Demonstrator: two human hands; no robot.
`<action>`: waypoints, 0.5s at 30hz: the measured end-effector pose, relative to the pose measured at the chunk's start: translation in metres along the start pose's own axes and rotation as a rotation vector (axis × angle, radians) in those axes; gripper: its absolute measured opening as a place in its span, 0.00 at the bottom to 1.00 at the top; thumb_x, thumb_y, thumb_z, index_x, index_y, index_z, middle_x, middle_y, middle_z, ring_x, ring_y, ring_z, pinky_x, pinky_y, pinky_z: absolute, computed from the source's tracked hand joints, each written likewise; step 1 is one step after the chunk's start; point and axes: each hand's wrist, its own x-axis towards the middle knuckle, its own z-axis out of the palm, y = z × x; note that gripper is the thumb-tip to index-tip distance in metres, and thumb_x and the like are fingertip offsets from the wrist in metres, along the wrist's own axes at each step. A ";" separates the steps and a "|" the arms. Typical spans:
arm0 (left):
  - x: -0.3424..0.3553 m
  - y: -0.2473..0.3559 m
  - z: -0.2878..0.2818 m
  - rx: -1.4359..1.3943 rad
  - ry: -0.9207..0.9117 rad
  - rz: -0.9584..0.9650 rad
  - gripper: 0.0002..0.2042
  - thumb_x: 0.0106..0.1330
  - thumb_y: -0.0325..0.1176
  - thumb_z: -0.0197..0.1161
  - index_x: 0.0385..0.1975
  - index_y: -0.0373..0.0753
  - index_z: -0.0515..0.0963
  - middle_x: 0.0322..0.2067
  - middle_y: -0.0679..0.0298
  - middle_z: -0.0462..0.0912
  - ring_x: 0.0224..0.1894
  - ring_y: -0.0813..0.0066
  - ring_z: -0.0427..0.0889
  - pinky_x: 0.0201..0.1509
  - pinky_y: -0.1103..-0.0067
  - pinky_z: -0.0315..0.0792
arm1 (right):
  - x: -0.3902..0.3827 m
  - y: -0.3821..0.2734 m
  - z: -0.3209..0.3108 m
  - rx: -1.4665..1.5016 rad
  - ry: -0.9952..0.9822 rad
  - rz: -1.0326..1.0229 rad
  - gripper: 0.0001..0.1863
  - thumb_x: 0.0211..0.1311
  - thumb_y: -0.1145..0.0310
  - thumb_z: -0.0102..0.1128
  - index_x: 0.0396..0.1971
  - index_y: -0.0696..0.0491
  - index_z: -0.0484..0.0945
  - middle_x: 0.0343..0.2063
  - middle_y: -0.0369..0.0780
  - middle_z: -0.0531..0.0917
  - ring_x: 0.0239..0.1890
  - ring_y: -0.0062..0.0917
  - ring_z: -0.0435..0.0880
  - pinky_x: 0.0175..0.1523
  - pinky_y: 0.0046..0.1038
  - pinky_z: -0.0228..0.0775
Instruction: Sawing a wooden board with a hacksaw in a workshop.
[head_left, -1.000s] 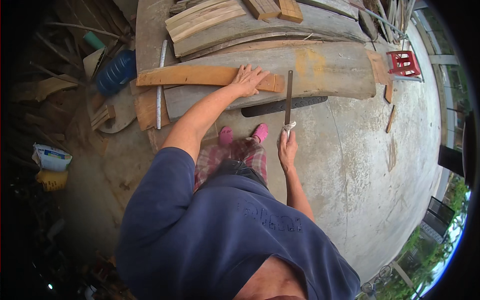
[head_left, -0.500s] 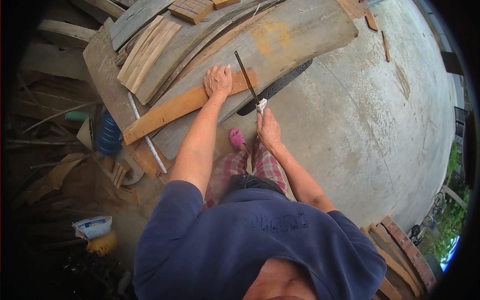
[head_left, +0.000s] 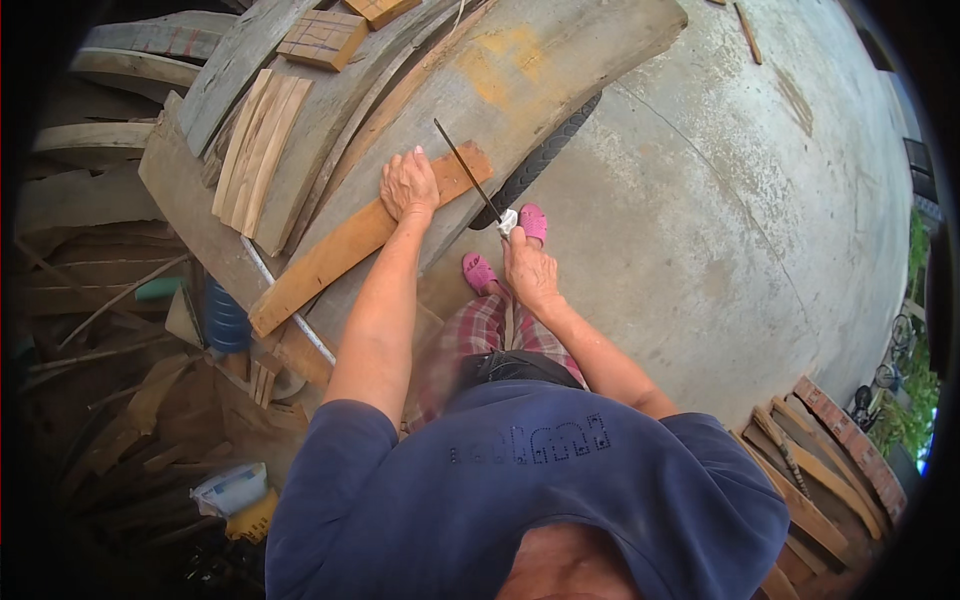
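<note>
Pale floor [head_left: 700,270] daylit, left dim, edges fisheye-bent.

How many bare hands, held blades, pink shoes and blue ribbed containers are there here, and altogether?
Bare hands: 2 (left hand, right hand)
Held blade: 1
Pink shoes: 2
Blue ribbed container: 1
Total: 6

Your head camera looks down, close over your shirt [head_left: 530,480], toward the plank [head_left: 335,258]; its rim seems unreadably dark.
</note>
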 end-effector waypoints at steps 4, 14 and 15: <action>0.004 0.007 -0.002 -0.004 0.000 0.048 0.21 0.71 0.47 0.44 0.34 0.39 0.82 0.36 0.55 0.80 0.44 0.56 0.76 0.51 0.64 0.69 | 0.056 -0.019 -0.001 0.003 0.052 -0.047 0.11 0.69 0.61 0.48 0.37 0.54 0.64 0.21 0.52 0.81 0.26 0.51 0.82 0.30 0.50 0.72; 0.023 0.009 -0.016 -0.014 -0.176 0.065 0.26 0.71 0.51 0.42 0.35 0.37 0.83 0.38 0.48 0.83 0.43 0.48 0.81 0.48 0.59 0.72 | 0.066 -0.015 0.012 0.074 0.059 -0.080 0.11 0.69 0.62 0.47 0.38 0.54 0.63 0.21 0.53 0.81 0.26 0.52 0.81 0.31 0.51 0.71; 0.023 0.012 -0.016 -0.016 -0.180 0.064 0.26 0.71 0.51 0.42 0.35 0.37 0.83 0.38 0.48 0.83 0.43 0.48 0.81 0.48 0.59 0.72 | 0.064 -0.015 0.012 0.083 0.078 -0.085 0.11 0.69 0.62 0.47 0.38 0.54 0.63 0.21 0.53 0.81 0.26 0.52 0.81 0.31 0.51 0.71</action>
